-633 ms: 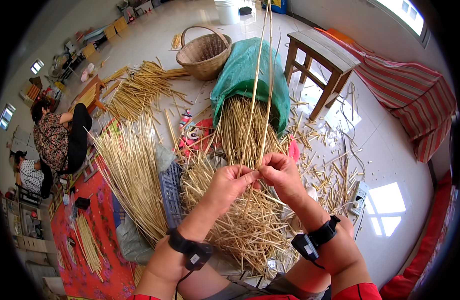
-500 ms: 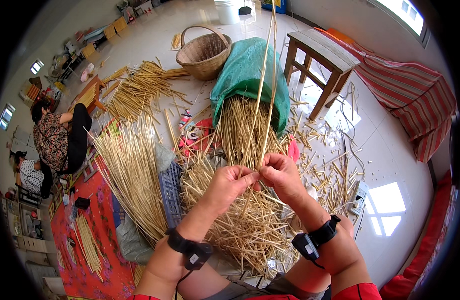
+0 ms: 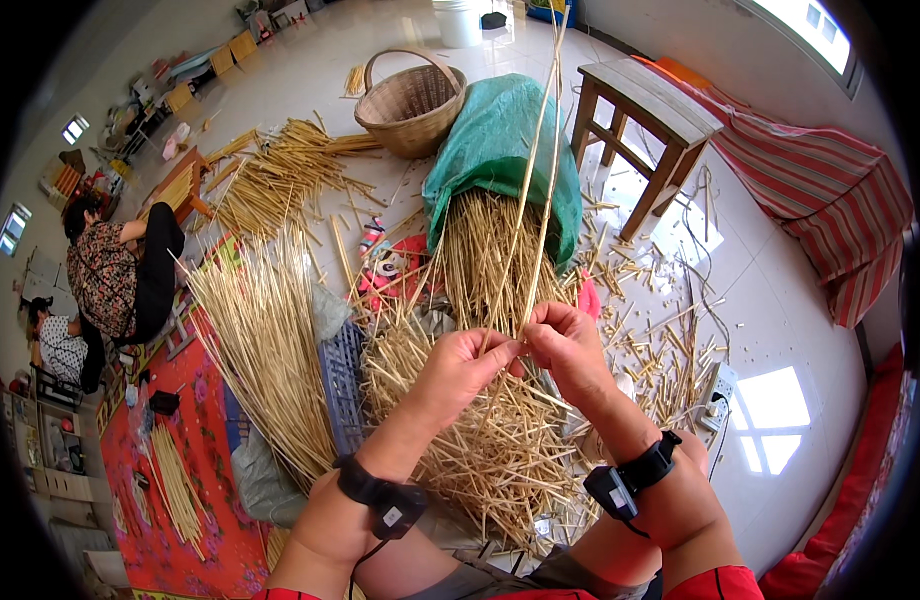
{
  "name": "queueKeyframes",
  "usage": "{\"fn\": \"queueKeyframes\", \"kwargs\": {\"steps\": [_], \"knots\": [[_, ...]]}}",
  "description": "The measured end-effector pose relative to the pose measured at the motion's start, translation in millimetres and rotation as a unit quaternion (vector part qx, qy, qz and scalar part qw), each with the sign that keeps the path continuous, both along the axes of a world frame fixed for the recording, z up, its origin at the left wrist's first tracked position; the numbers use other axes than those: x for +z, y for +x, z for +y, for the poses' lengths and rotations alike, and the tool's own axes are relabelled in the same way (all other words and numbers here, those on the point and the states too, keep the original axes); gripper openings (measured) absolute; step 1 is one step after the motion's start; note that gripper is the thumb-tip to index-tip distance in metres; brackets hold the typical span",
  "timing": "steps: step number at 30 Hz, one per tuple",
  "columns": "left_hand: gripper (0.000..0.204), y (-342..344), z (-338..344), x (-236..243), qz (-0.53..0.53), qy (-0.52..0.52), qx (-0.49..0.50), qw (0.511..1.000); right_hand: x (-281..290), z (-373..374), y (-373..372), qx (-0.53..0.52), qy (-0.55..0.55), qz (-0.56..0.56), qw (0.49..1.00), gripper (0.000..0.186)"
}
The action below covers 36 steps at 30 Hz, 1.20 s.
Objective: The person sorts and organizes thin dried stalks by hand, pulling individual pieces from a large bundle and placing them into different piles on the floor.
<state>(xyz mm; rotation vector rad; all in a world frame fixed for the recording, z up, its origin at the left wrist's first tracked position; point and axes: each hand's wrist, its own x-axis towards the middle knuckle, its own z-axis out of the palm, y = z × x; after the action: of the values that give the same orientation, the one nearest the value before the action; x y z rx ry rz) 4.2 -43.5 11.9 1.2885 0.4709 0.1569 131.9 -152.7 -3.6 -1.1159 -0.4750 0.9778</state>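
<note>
Left hand (image 3: 467, 364): thumb and forefinger pinch the lower part of two long straw stalks (image 3: 526, 187). Right hand (image 3: 568, 346): thumb and fingertips pinch the same work just beside it, the two hands nearly meeting. The exact contact points are hidden by the fingers. The stalks rise from the grip, well above the hands, and cross near their upper ends.

Handling: expect very low weight, stiffness along the length and some whip at the free tips. The surface is probably smooth and may slide under a loose pinch; the hollow-looking stems are likely to split or crease if squeezed or bent sharply. Take hold low, with fingertip pressure only, close to the point being worked, and leave the upper lengths free.

Below the hands lies a tangled straw pile (image 3: 500, 455). Left of it stands a blue crate (image 3: 341, 390). Beyond, a green sack (image 3: 498, 125) lies with its mouth toward the person, stalks protruding. Farther off stands a wicker basket (image 3: 410, 115)
</note>
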Motion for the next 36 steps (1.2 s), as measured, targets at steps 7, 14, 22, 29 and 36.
{"fn": "queueKeyframes", "kwargs": {"steps": [7, 14, 22, 29, 36], "knots": [[0.015, 4.3, 0.8, -8.4, -0.031, 0.058, 0.054, 0.996, 0.4, 0.9, -3.1, 0.019, 0.013, -0.015, 1.000, 0.006], [0.011, 5.7, 8.8, -20.0, -0.023, 0.139, 0.085, 0.986, -21.5, 7.6, -15.4, 0.005, -0.077, -0.153, 0.985, 0.012], [0.009, 11.3, 2.7, -27.6, -0.008, 0.184, 0.128, 0.975, -15.9, 7.7, -17.7, -0.056, -0.090, -0.073, 0.992, 0.009], [0.014, 12.4, 12.6, -29.9, -0.004, 0.212, 0.205, 0.955, -8.9, 9.5, -13.7, -0.051, -0.008, 0.031, 0.998, 0.009], [0.013, 2.3, 42.1, -17.3, 0.012, 0.127, 0.294, 0.947, -2.5, 5.4, 11.2, -0.202, 0.038, 0.098, 0.974, 0.012]]}}
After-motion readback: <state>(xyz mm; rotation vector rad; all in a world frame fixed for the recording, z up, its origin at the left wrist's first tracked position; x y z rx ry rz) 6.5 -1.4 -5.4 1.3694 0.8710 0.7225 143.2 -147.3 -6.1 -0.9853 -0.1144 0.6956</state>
